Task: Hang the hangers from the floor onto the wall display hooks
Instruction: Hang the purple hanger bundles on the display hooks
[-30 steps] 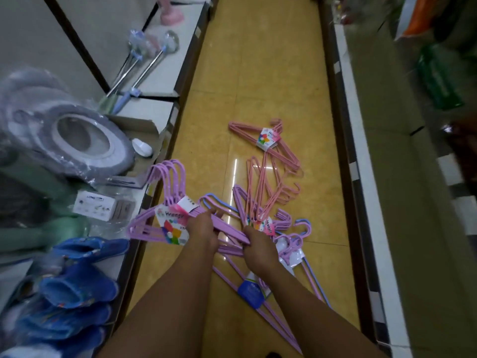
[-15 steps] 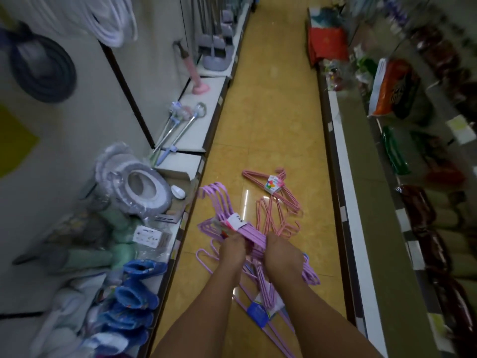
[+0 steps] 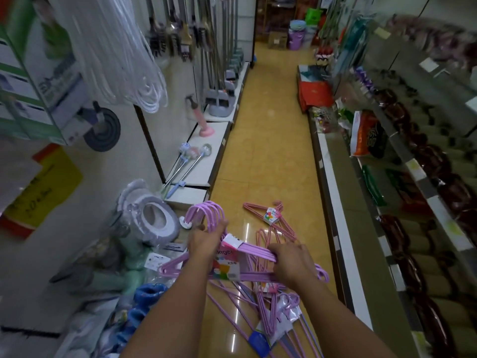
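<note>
- Both hands held one bundle of purple hangers up above the floor, w/ its paper label between them.
- Left hand gripped the bundle near the neck, just below the hook ends; fingers curled round it.
- Right hand was closed round the bundle's rods on the right side, knuckles up.
- Hooks pointed up & left, toward the shelf edge; bundle lay roughly level.
- More hangers were on the floor: pink bundle ahead, loose purple & blue hangers under the forearms.
- Left wall: white coiled cord hung overhead, padded seat ring on the low shelf.
</note>
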The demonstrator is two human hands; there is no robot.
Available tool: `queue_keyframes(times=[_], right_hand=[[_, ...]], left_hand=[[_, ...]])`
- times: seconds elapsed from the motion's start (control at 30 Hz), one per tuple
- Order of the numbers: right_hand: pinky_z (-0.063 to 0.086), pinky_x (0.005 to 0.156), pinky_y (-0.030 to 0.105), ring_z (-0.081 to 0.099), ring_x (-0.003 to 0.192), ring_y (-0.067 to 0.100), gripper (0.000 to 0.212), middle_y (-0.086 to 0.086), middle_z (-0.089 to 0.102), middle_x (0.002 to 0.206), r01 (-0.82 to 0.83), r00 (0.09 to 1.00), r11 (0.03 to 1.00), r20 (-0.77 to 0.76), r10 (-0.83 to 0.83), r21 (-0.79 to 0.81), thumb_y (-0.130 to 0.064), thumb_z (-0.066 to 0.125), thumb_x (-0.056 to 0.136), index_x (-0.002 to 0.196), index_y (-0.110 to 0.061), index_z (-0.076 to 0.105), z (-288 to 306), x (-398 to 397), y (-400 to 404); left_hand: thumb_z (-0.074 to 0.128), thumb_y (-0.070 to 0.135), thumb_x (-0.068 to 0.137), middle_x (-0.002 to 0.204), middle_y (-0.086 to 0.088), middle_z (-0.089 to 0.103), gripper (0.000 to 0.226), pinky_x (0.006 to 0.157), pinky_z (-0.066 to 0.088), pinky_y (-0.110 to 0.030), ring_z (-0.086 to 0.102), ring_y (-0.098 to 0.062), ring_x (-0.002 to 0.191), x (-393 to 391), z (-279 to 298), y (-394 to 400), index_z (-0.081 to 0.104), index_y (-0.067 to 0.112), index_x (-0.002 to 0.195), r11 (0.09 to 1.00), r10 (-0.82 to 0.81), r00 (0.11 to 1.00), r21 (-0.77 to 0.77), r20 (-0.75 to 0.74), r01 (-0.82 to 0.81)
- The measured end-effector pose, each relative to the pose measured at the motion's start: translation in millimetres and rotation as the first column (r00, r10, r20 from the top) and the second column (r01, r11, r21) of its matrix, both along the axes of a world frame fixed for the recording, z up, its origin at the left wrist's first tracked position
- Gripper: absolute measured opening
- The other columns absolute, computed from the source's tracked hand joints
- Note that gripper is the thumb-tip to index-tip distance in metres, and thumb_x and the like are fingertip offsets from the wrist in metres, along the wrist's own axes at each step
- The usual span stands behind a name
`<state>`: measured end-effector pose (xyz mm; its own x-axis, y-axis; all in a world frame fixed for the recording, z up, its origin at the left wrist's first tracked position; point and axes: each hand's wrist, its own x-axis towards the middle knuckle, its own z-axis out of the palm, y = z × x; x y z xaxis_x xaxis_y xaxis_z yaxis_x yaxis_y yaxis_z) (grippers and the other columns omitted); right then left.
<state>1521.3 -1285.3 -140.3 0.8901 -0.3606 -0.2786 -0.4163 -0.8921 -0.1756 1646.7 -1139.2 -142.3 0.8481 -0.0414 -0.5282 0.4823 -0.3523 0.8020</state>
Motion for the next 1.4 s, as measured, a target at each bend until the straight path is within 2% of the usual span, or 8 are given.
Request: queue_keyframes(times=[0.17,0.3,0.47,0.6,0.73,0.83,0.97,1.4], right_hand=[[0.028,0.100,0.039,0.053,0.111,0.022,0.031,-0.001,0.066,0.108,-0.124,0.992,0.991,-0.040,0.122,-0.052,-0.024,0.062,0.081,0.111,-0.028,0.058,20,3,6],[0.031,0.101,0.042,0.049,0.117,0.025,0.042,0.003,0.056,0.122,-0.238,0.971,0.956,-0.078,0.227,-0.170,-0.037,0.060,0.085,0.122,-0.022,0.047,37,18,20],[0.040,0.088,0.035,0.053,0.111,0.028,0.029,0.008,0.056,0.121,-0.266,0.956,0.949,0.082,0.283,-0.172,-0.012,0.044,0.093,0.122,-0.014,0.047,51,23,56],[0.043,0.082,0.032,0.059,0.106,0.027,0.028,0.006,0.062,0.115,-0.292,0.936,0.945,0.160,0.314,-0.149,-0.011,0.042,0.093,0.118,-0.017,0.053,76,31,42],[0.045,0.084,0.029,0.060,0.109,0.029,0.031,0.008,0.064,0.118,-0.367,0.917,0.925,0.130,0.377,-0.098,-0.012,0.044,0.091,0.120,-0.018,0.055,104,39,25],[0.046,0.081,0.028,0.060,0.109,0.029,0.037,0.009,0.064,0.120,-0.431,0.889,0.900,0.142,0.436,-0.064,-0.010,0.045,0.090,0.125,-0.019,0.054,120,42,23],[0.045,0.081,0.032,0.058,0.109,0.030,0.029,0.008,0.063,0.117,-0.524,0.832,0.850,0.184,0.523,-0.044,-0.013,0.047,0.091,0.119,-0.017,0.054,129,37,31],[0.043,0.093,0.033,0.058,0.112,0.027,0.028,0.009,0.060,0.121,-0.741,0.633,0.642,0.113,0.766,-0.196,-0.008,0.042,0.095,0.122,-0.011,0.050,110,-25,148]], left_hand=[[0.067,0.039,0.084,0.074,-0.011,0.067,0.032,0.076,0.054,-0.041,0.064,-0.030,0.075,-8,22,10,0.066,0.008,0.078,0.997,0.007,0.986,0.074,0.165,-0.020],[0.055,0.026,0.094,0.077,-0.010,0.064,0.025,0.063,0.041,-0.030,0.056,-0.025,0.069,-24,45,8,0.062,0.007,0.078,0.960,0.102,0.956,0.224,0.276,-0.168],[0.052,0.034,0.095,0.079,-0.006,0.064,0.028,0.064,0.049,-0.031,0.060,-0.023,0.071,-35,74,-2,0.062,0.009,0.088,0.908,0.099,0.924,0.346,0.369,-0.235],[0.056,0.053,0.087,0.101,-0.005,0.068,0.040,0.089,0.052,-0.042,0.064,-0.026,0.093,-43,86,25,0.060,0.017,0.103,0.962,-0.182,0.911,0.257,0.369,0.088],[0.073,0.053,0.072,0.136,-0.002,0.052,0.090,0.104,0.038,-0.035,0.049,-0.025,0.124,-63,90,64,0.025,0.035,0.146,0.804,-0.462,0.871,0.493,0.165,0.333],[0.068,0.035,0.078,0.129,-0.002,0.058,0.063,0.100,0.039,-0.036,0.052,-0.024,0.120,-73,90,72,0.045,0.031,0.136,0.590,-0.499,0.837,0.796,0.225,0.138],[0.052,0.023,0.089,0.101,-0.001,0.070,0.015,0.078,0.051,-0.031,0.065,-0.022,0.092,-89,96,72,0.063,0.024,0.100,0.684,-0.291,0.876,0.724,0.384,-0.090],[0.047,0.012,0.093,0.104,-0.006,0.065,0.008,0.072,0.042,-0.029,0.059,-0.023,0.093,-218,97,158,0.048,0.020,0.091,0.661,0.090,0.944,0.690,0.317,-0.295]])
